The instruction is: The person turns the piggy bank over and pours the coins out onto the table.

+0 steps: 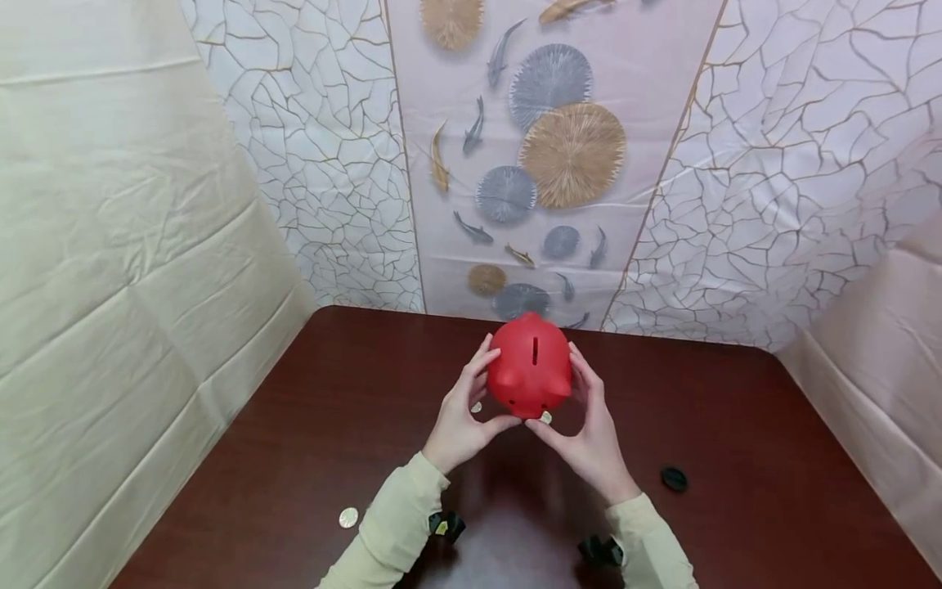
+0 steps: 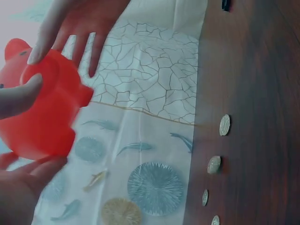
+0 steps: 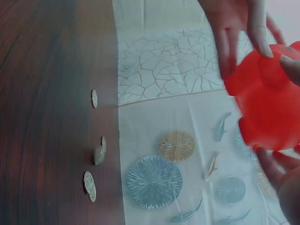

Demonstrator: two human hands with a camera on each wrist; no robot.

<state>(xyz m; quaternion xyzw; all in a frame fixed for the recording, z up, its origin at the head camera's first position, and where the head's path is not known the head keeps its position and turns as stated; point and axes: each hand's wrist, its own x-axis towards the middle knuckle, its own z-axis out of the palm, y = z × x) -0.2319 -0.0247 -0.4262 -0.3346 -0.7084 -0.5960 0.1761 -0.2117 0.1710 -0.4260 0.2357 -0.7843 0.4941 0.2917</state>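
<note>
A red piggy bank [image 1: 518, 372] is held up between both hands, its coin slot facing up in the head view and its snout toward the person. My left hand [image 1: 459, 425] grips its left side, the thumb near the snout and the fingers curved along the flank. On the opposite side my right hand [image 1: 592, 442] holds it the same way, and the two thumbs nearly meet under the snout. In the left wrist view the piggy bank [image 2: 42, 112] is raised well off the tabletop. Its stubby feet show in the right wrist view.
Gold-coloured coins lie on the dark wooden table [image 1: 294, 409]: one coin [image 1: 348, 517] by the left sleeve, another coin [image 1: 546, 418] behind the right thumb, and several more in the wrist views. A round black cap [image 1: 674, 478] lies right of the right hand. Patterned cloth hangs behind.
</note>
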